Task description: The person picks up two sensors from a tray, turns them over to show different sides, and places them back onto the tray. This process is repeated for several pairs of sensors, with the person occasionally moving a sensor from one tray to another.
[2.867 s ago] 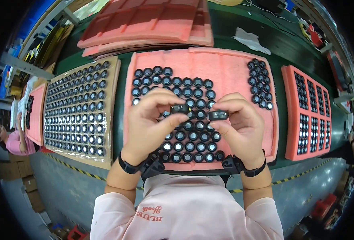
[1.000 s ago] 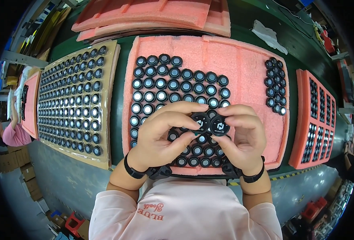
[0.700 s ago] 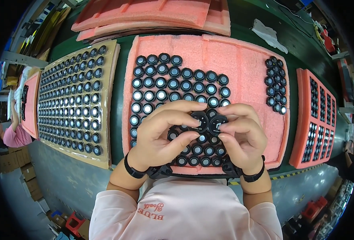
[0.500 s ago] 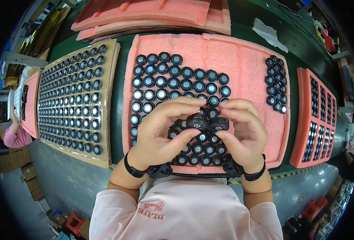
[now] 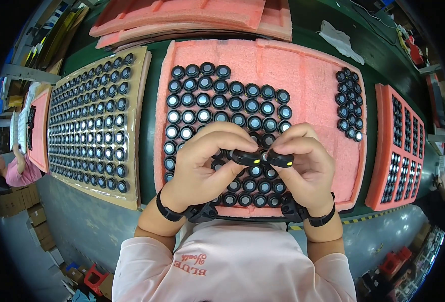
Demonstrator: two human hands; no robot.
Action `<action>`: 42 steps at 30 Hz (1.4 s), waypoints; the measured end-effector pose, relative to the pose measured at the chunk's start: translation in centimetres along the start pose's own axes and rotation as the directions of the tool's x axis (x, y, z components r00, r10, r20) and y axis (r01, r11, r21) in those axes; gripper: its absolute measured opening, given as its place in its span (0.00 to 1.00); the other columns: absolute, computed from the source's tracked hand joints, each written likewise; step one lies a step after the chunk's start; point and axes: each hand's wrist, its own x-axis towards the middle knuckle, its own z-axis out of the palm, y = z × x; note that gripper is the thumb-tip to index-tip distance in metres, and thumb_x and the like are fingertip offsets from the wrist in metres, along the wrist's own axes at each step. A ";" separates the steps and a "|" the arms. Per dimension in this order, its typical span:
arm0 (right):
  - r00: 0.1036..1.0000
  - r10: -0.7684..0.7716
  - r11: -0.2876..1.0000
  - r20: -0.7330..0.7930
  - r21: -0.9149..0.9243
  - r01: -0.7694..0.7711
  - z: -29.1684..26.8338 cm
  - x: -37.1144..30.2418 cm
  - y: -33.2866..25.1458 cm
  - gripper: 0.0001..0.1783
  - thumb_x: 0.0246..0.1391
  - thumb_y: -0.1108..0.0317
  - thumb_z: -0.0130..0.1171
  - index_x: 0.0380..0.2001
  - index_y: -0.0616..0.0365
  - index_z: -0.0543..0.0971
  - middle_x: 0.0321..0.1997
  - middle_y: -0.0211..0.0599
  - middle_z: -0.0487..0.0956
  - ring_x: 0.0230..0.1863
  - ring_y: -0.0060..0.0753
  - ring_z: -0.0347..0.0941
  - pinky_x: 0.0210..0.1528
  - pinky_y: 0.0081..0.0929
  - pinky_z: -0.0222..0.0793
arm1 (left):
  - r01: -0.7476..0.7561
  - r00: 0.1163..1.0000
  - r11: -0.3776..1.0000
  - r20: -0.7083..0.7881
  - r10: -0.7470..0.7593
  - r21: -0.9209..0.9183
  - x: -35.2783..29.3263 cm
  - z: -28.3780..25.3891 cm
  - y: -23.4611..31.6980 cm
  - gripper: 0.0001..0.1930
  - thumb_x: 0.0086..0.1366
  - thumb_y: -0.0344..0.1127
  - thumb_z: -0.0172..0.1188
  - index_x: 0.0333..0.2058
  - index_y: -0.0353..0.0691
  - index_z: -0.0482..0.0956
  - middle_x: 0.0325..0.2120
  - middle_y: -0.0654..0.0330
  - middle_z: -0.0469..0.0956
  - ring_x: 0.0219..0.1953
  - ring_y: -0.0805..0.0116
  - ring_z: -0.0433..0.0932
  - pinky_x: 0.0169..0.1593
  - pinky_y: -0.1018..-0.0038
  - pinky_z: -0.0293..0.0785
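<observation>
In the head view, I see the left disc [image 5: 243, 157] and right disc [image 5: 280, 160], both black, have tipped: a second ago printed faces showed, now rims with yellow-green marks [image 5: 256, 161] do, putting their sides on view. My left hand [image 5: 207, 168] has its grip closed on one, my right hand [image 5: 307, 166] on the other, above the pink foam tray [image 5: 298, 65]. Red lettering [image 5: 195, 264] marks the pale shirt [image 5: 247, 256] (upside down to me); I read nothing on the rims.

the left hand [image 5: 205, 166] pinched a black disc [image 5: 245, 158], the right hand [image 5: 307, 168] a second disc [image 5: 280, 160]. beneath them, silver-centred pieces [image 5: 220, 102] lay in rows on pink foam [image 5: 303, 65].
</observation>
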 end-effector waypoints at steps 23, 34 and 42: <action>0.994 -0.113 0.969 0.002 -0.220 0.110 0.1 0.5 -0.1 0.19 0.43 0.78 0.68 0.42 0.65 0.80 0.49 0.46 0.77 0.47 0.38 0.76 0.50 0.30 0.72 | 0.008 1.000 0.982 -0.018 -0.012 -0.187 0.2 0.5 0.2 0.15 0.54 0.17 0.63 0.41 0.31 0.75 0.49 0.43 0.73 0.51 0.59 0.74 0.51 0.69 0.73; 0.991 -0.131 0.966 0.008 -0.223 0.130 0.1 0.4 -0.2 0.17 0.45 0.80 0.65 0.42 0.65 0.79 0.49 0.47 0.77 0.48 0.38 0.75 0.51 0.30 0.71 | 0.046 0.998 0.995 0.034 -0.044 -0.084 0.1 0.5 0.5 0.15 0.53 0.13 0.60 0.40 0.31 0.76 0.50 0.42 0.72 0.51 0.59 0.75 0.43 0.76 0.79; 0.989 -0.149 0.959 0.010 -0.242 0.147 0.1 0.5 -0.1 0.18 0.44 0.80 0.65 0.42 0.66 0.79 0.48 0.47 0.77 0.47 0.38 0.75 0.50 0.30 0.72 | 0.011 0.999 0.998 0.038 -0.008 -0.061 0.2 0.4 0.2 0.15 0.53 0.13 0.60 0.40 0.30 0.77 0.50 0.42 0.73 0.51 0.58 0.75 0.43 0.76 0.79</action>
